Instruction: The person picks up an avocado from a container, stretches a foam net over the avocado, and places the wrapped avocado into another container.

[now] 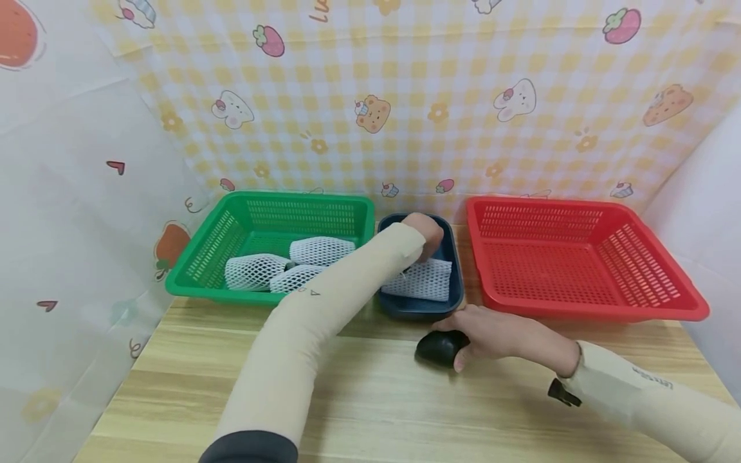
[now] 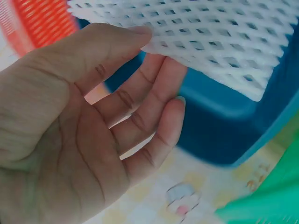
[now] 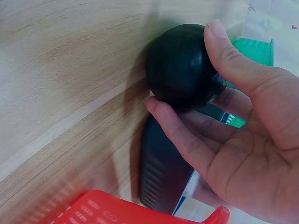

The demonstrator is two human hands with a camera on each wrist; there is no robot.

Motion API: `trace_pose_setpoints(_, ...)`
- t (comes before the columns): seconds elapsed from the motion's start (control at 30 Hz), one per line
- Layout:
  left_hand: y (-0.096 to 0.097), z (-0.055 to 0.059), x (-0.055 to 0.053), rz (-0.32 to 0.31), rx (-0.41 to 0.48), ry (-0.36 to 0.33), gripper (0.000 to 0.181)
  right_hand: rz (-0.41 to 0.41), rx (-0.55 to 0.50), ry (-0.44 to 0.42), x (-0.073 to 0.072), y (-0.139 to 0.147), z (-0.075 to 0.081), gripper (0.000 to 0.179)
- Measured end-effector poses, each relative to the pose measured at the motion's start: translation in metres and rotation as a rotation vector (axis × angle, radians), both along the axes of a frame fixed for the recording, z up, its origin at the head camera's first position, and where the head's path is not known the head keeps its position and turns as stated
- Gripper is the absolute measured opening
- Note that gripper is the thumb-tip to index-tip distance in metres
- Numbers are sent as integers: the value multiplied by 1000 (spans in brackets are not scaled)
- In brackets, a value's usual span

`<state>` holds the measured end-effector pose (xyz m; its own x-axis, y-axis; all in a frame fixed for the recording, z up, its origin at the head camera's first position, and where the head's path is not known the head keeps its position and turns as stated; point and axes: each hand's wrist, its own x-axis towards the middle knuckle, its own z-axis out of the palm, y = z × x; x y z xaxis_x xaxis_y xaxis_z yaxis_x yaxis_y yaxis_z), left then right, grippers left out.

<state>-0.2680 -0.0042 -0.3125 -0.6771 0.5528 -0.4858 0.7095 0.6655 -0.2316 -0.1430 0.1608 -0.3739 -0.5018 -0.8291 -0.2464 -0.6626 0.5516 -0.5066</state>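
A dark, smooth avocado is gripped by my right hand low over the table, just in front of the blue bin. Thumb and fingers curl around its sides in the right wrist view, where the avocado looks round and nearly black. My left hand reaches into the blue bin. There it pinches the edge of a white foam net sleeve between thumb and fingers. Flat mesh spreads over the bin's front part; the left fingertips are hidden in the head view.
To the left stands a green basket with several white foam net sleeves that look filled. On the right a red basket shows its bare slotted floor. A patterned cloth hangs behind the wooden table.
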Motion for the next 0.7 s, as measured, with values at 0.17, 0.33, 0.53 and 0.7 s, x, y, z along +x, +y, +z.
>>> trace_pose_setpoints(0.17,-12,32,-7,150,161,-154,8,-3,-6,-11,-1,2,-1,66)
trace_pose_setpoints(0.33,-38,59,2,120,251,-192,5,-14,5,-14,-3,1,-2,67)
trace_pose_setpoints(0.53,-69,71,33,44,367,-190,4,-8,18,-16,-3,0,0,68)
trace_pose_setpoints(0.7,-87,76,68,-24,470,-190,7,-9,7,-8,-2,2,-1,68)
